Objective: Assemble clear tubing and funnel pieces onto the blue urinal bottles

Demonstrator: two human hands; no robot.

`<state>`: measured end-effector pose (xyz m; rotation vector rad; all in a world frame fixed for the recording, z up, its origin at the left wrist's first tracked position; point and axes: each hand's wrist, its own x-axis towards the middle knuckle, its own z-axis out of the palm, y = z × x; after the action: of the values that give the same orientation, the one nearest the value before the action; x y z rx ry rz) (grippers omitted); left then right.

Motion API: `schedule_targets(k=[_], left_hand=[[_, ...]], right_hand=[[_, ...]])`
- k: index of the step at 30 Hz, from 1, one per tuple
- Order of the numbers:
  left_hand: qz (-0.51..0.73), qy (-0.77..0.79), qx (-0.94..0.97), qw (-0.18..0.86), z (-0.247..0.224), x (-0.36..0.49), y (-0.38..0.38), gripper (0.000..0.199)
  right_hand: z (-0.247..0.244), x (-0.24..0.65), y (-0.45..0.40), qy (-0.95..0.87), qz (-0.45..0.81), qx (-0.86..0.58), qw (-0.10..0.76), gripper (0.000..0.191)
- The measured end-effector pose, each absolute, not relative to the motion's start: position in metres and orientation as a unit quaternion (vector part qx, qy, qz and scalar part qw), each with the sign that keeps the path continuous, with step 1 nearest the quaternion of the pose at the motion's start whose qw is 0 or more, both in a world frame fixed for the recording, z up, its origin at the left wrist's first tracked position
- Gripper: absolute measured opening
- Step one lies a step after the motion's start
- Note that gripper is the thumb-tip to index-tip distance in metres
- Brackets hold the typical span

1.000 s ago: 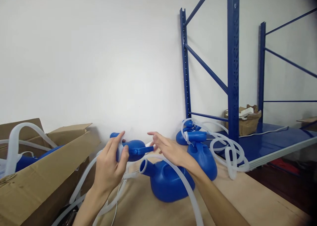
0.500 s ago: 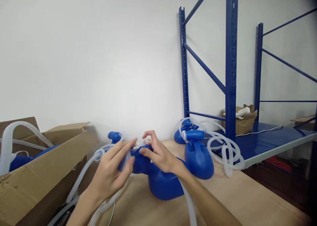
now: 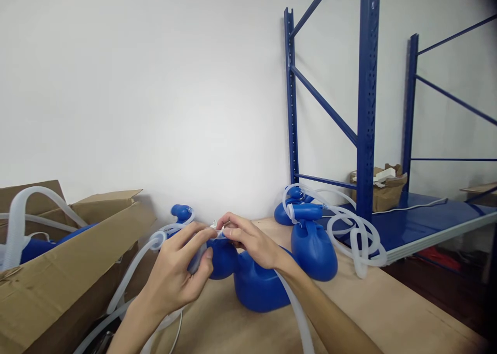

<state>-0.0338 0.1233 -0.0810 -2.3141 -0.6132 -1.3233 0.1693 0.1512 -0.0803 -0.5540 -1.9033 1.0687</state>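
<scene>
Head camera | left hand (image 3: pixel 174 268) clamps its grip on a blue bottle (image 3: pixel 222 263), right hand (image 3: pixel 252 242) pinching its white fitting (image 3: pixel 220 235) | bottle between the hands, over the desk (image 3: pixel 392 312), beside the blue jug (image 3: pixel 260 289) | looks light, firm-walled, smooth enough to slip; neck seems the surest hold

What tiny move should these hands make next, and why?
Perhaps the right hand should gently press the small white piece down while the left hand steadies the blue container, since both hands' fingertips meet around that piece at the container's top.
</scene>
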Motion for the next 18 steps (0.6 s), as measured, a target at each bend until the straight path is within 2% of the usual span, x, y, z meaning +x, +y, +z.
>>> schedule_targets(k=[7,12,18], left_hand=[[-0.479,-0.217,-0.820,0.228,-0.082,-0.033,0.124,0.026],[-0.470,-0.194,-0.809,0.295,-0.083,-0.033,0.123,0.035],[-0.413,-0.180,-0.812,0.371,-0.082,-0.043,0.121,0.037]], right_hand=[[-0.081,0.170,0.152,-0.801,0.358,-0.213,0.431,0.021],[-0.084,0.167,0.150,-0.828,0.259,-0.210,0.451,0.021],[-0.096,0.160,0.147,-0.805,0.267,-0.192,0.493,0.022]])
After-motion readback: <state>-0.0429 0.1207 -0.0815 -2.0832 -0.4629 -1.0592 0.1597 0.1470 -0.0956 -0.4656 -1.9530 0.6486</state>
